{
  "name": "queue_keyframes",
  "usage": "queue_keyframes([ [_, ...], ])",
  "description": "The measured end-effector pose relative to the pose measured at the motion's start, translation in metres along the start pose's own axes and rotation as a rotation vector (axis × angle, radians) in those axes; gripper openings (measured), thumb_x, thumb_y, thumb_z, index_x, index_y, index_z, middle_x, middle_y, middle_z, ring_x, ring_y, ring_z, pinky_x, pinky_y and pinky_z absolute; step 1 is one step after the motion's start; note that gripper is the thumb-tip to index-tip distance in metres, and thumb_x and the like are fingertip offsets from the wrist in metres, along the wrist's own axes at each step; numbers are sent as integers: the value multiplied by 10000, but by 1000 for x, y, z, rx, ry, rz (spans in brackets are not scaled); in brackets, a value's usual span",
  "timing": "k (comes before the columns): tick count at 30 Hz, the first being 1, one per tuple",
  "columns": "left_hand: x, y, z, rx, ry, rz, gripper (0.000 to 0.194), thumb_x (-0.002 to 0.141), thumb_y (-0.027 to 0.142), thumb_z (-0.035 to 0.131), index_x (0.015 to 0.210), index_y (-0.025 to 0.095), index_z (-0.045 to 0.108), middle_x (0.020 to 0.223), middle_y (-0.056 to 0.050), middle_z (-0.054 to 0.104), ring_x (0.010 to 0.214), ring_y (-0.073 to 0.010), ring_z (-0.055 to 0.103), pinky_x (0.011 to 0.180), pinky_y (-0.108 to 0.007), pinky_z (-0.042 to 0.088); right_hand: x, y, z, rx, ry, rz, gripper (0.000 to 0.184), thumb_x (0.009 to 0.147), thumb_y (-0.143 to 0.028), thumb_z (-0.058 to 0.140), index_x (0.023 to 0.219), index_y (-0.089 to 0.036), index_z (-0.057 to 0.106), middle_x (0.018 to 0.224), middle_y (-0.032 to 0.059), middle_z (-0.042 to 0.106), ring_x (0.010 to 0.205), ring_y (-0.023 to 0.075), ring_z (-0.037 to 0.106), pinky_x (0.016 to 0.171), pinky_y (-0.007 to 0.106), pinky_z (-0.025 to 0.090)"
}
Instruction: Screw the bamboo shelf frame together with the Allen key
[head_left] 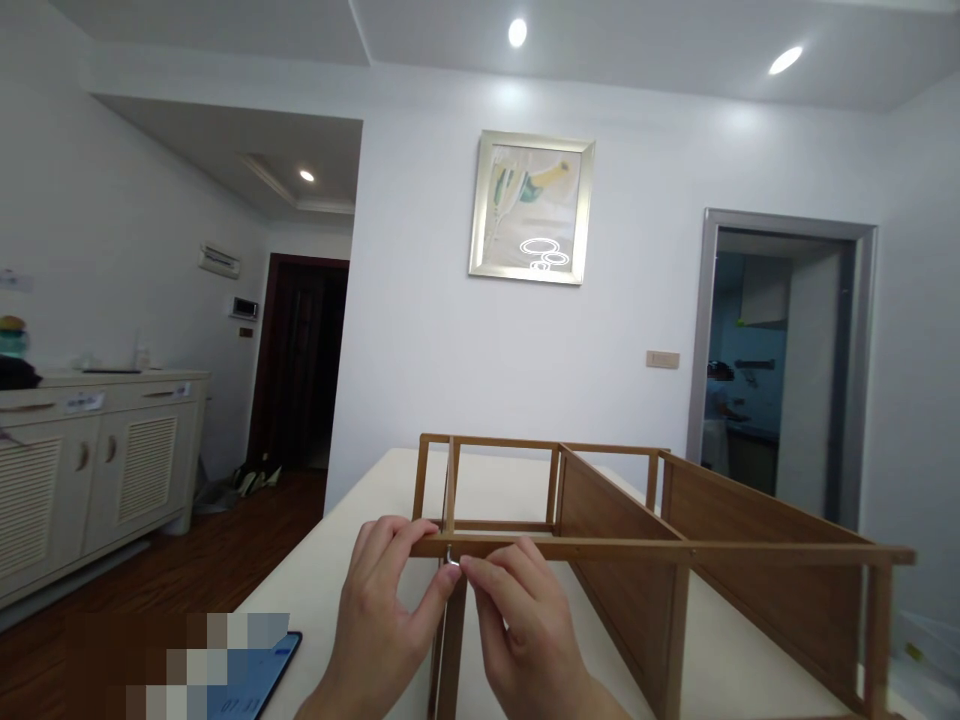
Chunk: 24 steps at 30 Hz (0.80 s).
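Frame, lower centre to right, looks joined, panels in. Left hand on its left end, grip unclear; right hand's fingers pinch bent metal piece at joint. Remaining fastening: can't tell.

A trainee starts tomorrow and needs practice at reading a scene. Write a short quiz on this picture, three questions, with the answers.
1. What small thing sits between the thumb of the left hand and the fingertips of the right hand?
2. True or false: a phone lies to the right of the right hand.
3. Fill in the missing word: the wooden frame is on a pale ____.

Key:
1. A bent metal piece.
2. False; the phone lies to the left of the left hand.
3. Table.
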<state>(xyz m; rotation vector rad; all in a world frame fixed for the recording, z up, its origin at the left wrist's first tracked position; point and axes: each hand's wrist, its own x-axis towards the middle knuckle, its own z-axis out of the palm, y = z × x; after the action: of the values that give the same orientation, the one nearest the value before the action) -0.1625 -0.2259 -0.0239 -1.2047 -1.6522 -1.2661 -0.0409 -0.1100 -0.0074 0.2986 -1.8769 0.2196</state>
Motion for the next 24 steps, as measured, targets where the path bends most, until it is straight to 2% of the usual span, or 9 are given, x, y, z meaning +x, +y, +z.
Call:
queue_keyframes([
  [5, 2, 4, -2, -47, -48, -120, 239, 864, 395, 637, 1057, 255, 621, 948, -32, 590, 896, -210, 543, 750, -351, 471, 1, 0, -1, -4, -36, 87, 224, 908, -72, 495, 1003, -188, 661, 777, 58, 611, 719, 166, 566, 604, 271, 452],
  [13, 7, 11, -7, -141, -116, -320, 275, 820, 458, 653, 1011, 261, 676, 934, -21, 598, 801, -194, 563, 640, -318, 478, 3, -3, -5, -67, -70, 100, 282, 915, -122, 465, 1029, -196, 712, 719, 50, 574, 625, 146, 547, 538, 240, 422],
  [21, 7, 9, -6, -126, -104, -311, 278, 795, 457, 678, 995, 265, 683, 919, -21, 598, 784, -197, 566, 611, -309, 475, 2, -2, -4, -27, -94, 143, 219, 931, -105, 474, 977, -189, 671, 772, 46, 664, 663, 136, 616, 594, 229, 470],
  [24, 6, 8, -5, -124, -93, -296, 275, 802, 457, 673, 997, 264, 677, 931, -26, 597, 813, -206, 569, 629, -318, 480, -1, -2, -6, -113, -101, 105, 187, 930, -93, 478, 975, -178, 638, 783, 47, 683, 682, 148, 637, 615, 241, 483],
])
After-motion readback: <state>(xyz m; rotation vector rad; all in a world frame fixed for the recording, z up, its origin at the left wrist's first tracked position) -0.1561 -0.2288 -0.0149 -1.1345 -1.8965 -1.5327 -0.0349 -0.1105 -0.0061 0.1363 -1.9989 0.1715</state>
